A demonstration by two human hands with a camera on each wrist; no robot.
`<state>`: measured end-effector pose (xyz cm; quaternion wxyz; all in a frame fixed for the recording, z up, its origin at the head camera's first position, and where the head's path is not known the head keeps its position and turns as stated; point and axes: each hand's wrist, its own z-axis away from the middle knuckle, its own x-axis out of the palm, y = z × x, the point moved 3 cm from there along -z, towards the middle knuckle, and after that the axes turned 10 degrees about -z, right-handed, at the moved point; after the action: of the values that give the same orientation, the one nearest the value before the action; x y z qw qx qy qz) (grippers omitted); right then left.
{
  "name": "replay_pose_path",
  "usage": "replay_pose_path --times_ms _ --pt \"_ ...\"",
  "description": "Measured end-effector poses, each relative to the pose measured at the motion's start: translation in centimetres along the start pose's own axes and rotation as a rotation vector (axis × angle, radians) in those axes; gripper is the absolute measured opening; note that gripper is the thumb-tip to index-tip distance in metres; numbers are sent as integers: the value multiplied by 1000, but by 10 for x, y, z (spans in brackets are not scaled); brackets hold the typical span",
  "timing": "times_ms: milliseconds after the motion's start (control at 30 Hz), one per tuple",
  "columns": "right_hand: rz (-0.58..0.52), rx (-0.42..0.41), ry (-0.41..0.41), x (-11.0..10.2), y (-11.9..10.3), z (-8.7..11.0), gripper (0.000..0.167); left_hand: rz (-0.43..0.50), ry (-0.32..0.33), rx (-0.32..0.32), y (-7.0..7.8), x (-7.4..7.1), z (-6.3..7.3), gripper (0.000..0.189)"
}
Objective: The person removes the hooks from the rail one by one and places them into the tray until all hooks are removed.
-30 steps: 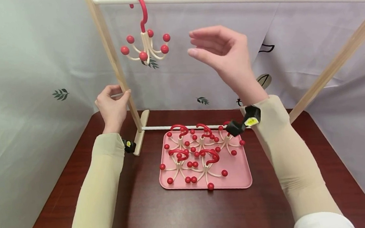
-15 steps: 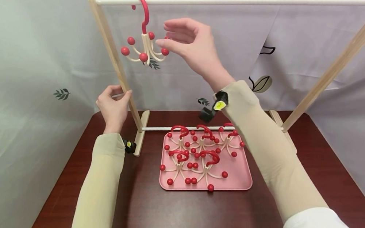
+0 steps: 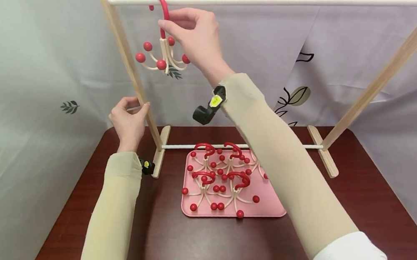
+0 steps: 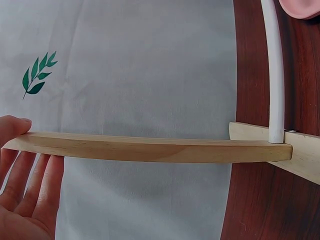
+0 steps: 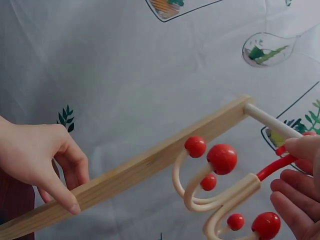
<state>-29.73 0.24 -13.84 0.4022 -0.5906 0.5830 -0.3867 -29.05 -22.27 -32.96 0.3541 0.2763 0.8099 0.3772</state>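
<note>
A six-armed hanger [image 3: 164, 52], cream with red ball tips and a red hook, hangs from the rack's white top rail [image 3: 256, 0] near its left end. My right hand [image 3: 199, 32] pinches the red hook between thumb and fingers, just under the rail. In the right wrist view the hanger's arms [image 5: 220, 192] hang beside those fingertips. My left hand [image 3: 129, 120] grips the rack's left wooden post [image 3: 125, 50] partway up. In the left wrist view, the thumb lies on one side of the post [image 4: 150, 148] and the fingers on the other.
Below, a pink tray [image 3: 270, 201] on the dark wooden table [image 3: 205, 251] bears several more such hangers [image 3: 235, 192]. The tray's right side is partly hidden by my right forearm. The rack's right post [image 3: 380, 75] slants down to its foot [image 3: 323, 152].
My right hand has moved left and up from beside the hanger and taken hold of its red hook. The left hand has stayed on the post.
</note>
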Motion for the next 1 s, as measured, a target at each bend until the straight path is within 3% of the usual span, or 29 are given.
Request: replay_pose_path --times_ms 267,500,700,1000 --pt "-47 -71 49 0 5 -2 16 6 -10 -8 -1 2 2 26" --pt "-134 -162 79 -10 -8 7 15 -2 -5 1 0 1 2 24" --pt "-184 -206 73 -26 -17 18 13 -12 -4 3 1 1 1 24" --pt "-183 -212 76 -58 -7 33 12 -10 -1 -6 -1 0 -1 24"
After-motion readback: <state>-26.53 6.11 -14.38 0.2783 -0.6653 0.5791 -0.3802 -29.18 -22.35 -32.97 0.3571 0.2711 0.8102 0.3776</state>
